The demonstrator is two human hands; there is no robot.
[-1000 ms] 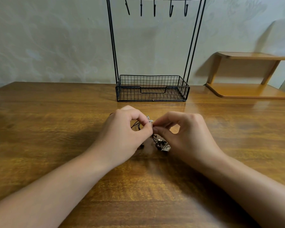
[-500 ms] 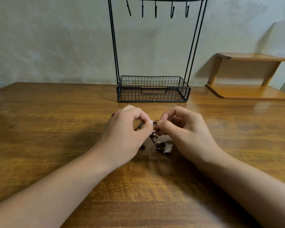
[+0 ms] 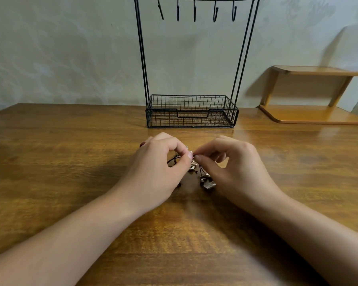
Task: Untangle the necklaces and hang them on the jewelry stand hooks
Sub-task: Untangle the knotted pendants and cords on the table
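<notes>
Necklaces (image 3: pixel 194 169) sat mid-frame — my left hand (image 3: pixel 159 168) and right hand (image 3: pixel 234 164) each pinched cord; I judged gentle, slow teasing best.

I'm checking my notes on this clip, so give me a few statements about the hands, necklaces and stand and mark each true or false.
1. Both hands pinch the tangled necklaces: left hand, right hand. True.
2. A necklace already hangs on one of the hooks. False: all five visible hooks are bare.
3. The jewelry stand is behind the hands, by the wall. True.
4. The stand's wire basket holds a necklace. False: nothing shows in it.
5. The wooden shelf is on the left. False: it is on the right.
</notes>
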